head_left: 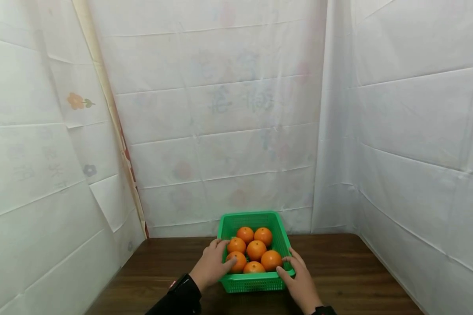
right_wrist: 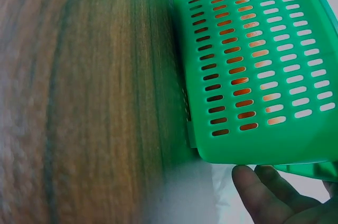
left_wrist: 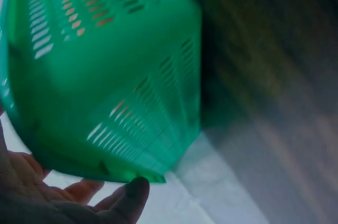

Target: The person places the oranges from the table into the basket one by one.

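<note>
A green plastic basket (head_left: 254, 284) with slotted walls stands on the brown table, holding several oranges (head_left: 256, 250). My left hand (head_left: 210, 264) lies at the basket's left rim in the head view, its fingers spread and loosely bent. The left wrist view has those fingers beside the basket's rim (left_wrist: 79, 171), partly hidden behind it. Around the front right corner is my right hand (head_left: 299, 280), thumb near the front rim and fingers along the right side. Two of its fingertips (right_wrist: 244, 174) show just beside the slotted wall (right_wrist: 222, 147) in the right wrist view.
The wooden tabletop (head_left: 331, 271) reaches back to a white sheet (head_left: 220, 153) hung behind the basket. More white sheeting (head_left: 418, 166) closes the right side, and another sheet (head_left: 35, 197) the left. A narrow tan strip (head_left: 106, 92) runs down the left back corner.
</note>
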A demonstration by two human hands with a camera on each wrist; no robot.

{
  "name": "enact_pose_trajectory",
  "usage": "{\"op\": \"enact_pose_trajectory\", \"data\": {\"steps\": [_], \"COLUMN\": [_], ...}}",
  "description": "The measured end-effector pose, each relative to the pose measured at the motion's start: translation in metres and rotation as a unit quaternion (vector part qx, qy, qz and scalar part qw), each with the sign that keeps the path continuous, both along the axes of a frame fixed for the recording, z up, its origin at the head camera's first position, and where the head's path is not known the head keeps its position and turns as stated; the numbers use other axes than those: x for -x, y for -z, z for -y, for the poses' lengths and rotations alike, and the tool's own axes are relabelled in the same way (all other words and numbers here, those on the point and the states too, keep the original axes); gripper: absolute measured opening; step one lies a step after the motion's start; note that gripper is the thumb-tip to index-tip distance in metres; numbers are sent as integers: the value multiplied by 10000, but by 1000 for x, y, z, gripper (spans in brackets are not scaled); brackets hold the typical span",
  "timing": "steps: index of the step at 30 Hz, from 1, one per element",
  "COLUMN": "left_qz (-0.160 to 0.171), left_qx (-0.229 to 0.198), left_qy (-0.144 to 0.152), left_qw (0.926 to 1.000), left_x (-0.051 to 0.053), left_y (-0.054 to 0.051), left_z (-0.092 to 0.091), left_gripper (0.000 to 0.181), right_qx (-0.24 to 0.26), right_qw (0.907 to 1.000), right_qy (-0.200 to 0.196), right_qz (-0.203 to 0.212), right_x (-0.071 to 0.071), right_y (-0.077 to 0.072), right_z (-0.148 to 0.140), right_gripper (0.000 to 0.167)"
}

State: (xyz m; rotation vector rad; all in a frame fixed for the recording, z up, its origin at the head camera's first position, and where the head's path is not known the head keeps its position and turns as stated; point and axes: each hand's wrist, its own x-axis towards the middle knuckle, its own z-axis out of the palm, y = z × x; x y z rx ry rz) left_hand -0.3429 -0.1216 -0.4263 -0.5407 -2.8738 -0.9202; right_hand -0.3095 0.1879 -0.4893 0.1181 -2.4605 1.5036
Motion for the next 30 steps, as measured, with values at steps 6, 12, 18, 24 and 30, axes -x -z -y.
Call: {"op": "enact_pose_trajectory", "data": {"steps": [6, 12, 18, 24, 30], "left_qz": [194, 215, 117, -6, -185], "left_qx": [-255, -316, -322, -282, -271], "left_qy": [-35, -166, -345, -594, -549], "left_qw": [9995, 9991, 9988, 9978, 9979], "left_x": [-5, -4, -5, -7, -6], "left_y": [15, 24, 24, 25, 28], "left_z": [-1, -1, -4, -6, -9], "left_gripper": [71, 70, 66, 54, 48], "right_qx": [54, -42, -59, -34, -3], "right_qw": [10000, 10000, 10000, 10000, 10000], "right_qy": [-16, 16, 11, -73, -10], "right_qz": [52, -37, -9, 24, 52], "right_x": [1, 2, 0, -1, -3], "right_y": [4, 3, 0, -1, -2], "right_z": [2, 1, 2, 4, 3], "right_gripper": [36, 36, 36, 38, 38]}}
